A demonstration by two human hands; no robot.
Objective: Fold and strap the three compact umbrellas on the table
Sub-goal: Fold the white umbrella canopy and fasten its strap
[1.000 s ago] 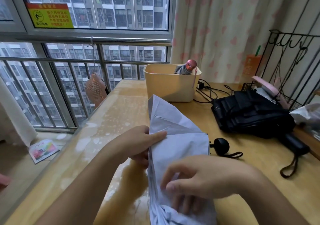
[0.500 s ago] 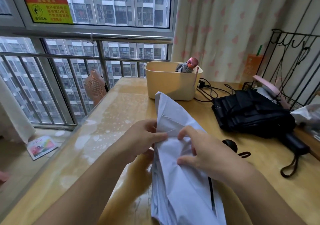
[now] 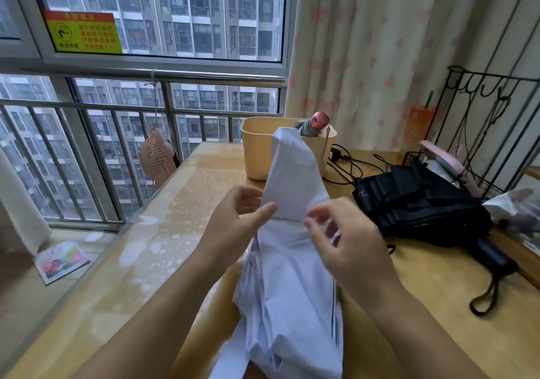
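Note:
A pale lavender compact umbrella (image 3: 292,261) stands loosely folded over the wooden table (image 3: 438,320), its canopy panels hanging in creases. My left hand (image 3: 236,223) pinches one upright fabric panel at its left edge. My right hand (image 3: 342,238) pinches the same fabric from the right, fingers curled. A black compact umbrella (image 3: 423,203) lies unstrapped on the right of the table, its handle and wrist loop (image 3: 485,294) pointing toward me. A third umbrella (image 3: 317,124) with a pinkish-red handle stands in the beige bin (image 3: 263,147).
Black cables (image 3: 347,162) lie behind the black umbrella. A black wire rack (image 3: 479,133) with a pink item stands at the far right, beside a plastic bag (image 3: 514,206). A small pink fan (image 3: 155,156) hangs by the window railing. The table's left edge runs along the window.
The upright fabric panel has been raised higher. My right hand has moved up from the lower canopy to pinch beside my left hand. The lavender umbrella's black handle is now hidden.

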